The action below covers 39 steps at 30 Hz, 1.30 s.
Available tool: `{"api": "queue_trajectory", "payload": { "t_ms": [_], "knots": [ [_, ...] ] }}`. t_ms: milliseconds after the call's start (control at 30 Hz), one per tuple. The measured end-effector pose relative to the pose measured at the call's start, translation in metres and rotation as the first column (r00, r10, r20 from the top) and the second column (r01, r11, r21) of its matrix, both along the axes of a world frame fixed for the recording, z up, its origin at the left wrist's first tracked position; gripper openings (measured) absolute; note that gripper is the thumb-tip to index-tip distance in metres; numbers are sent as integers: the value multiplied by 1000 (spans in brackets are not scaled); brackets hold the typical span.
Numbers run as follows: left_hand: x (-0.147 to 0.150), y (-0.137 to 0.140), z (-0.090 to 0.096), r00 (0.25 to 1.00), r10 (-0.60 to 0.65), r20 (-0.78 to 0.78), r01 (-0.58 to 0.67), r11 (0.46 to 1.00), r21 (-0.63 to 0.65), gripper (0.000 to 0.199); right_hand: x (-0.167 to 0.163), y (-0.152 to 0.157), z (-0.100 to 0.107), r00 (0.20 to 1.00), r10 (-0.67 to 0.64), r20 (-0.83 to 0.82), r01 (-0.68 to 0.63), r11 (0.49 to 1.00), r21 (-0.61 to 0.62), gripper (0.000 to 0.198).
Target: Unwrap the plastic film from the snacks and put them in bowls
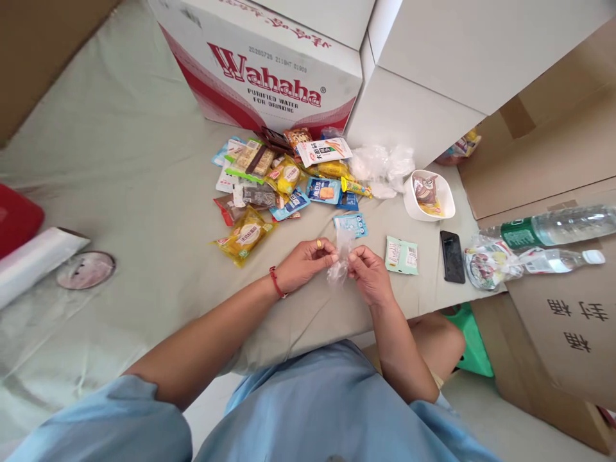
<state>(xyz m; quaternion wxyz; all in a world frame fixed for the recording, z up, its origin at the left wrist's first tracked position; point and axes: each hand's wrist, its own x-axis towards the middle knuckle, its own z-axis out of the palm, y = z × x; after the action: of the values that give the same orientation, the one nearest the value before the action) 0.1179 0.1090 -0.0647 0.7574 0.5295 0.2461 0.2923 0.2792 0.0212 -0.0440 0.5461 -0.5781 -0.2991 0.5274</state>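
Between my hands is a thin clear plastic bag (343, 251), crumpled and pinched from both sides. My left hand (308, 262), with a ring and a red wrist band, grips its left side. On the other side the fingers of my right hand (370, 274) are closed on it. Just beyond the bag lies a light blue packet (351, 223), partly covered by it. A pale green packet (402, 255) rests to the right of my right hand. Up and to the left of my left hand sits a yellow wrapped snack (246, 235).
A heap of snack packets (289, 176) lies before a Wahaha carton (269, 77). Crumpled clear bags (382, 163) sit beside a white bowl (450, 200) holding packets. To the right are a phone (452, 256), a large bottle (572, 224) and a smaller bottle (568, 260).
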Motion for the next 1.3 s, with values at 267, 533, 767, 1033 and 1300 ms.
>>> {"api": "queue_trajectory", "payload": {
  "t_ms": [267, 533, 767, 1033, 1300],
  "knots": [
    [-2, 11, -4, 986, 165, 31, -152, 956, -250, 46, 48, -20, 8, 986, -151, -68, 152, 988, 9, 42],
    [-6, 0, 2, 862, 506, -34, -477, 832, 283, 35, 42, -19, 10, 983, -167, -75, 169, 985, 20, 42],
    [3, -24, 2, 966, 201, -160, -104, 875, 473, 44, 17, -9, 19, 981, -82, -173, 91, 995, 48, 41],
    [7, -19, -6, 997, 61, 36, -62, 998, 21, 58, -12, -5, 12, 938, 23, -347, -20, 1000, 11, 33],
    [-1, 3, 3, 978, 207, 6, -206, 976, -73, 39, 30, -21, 9, 945, -208, -253, 221, 975, 25, 23]
  ]
}}
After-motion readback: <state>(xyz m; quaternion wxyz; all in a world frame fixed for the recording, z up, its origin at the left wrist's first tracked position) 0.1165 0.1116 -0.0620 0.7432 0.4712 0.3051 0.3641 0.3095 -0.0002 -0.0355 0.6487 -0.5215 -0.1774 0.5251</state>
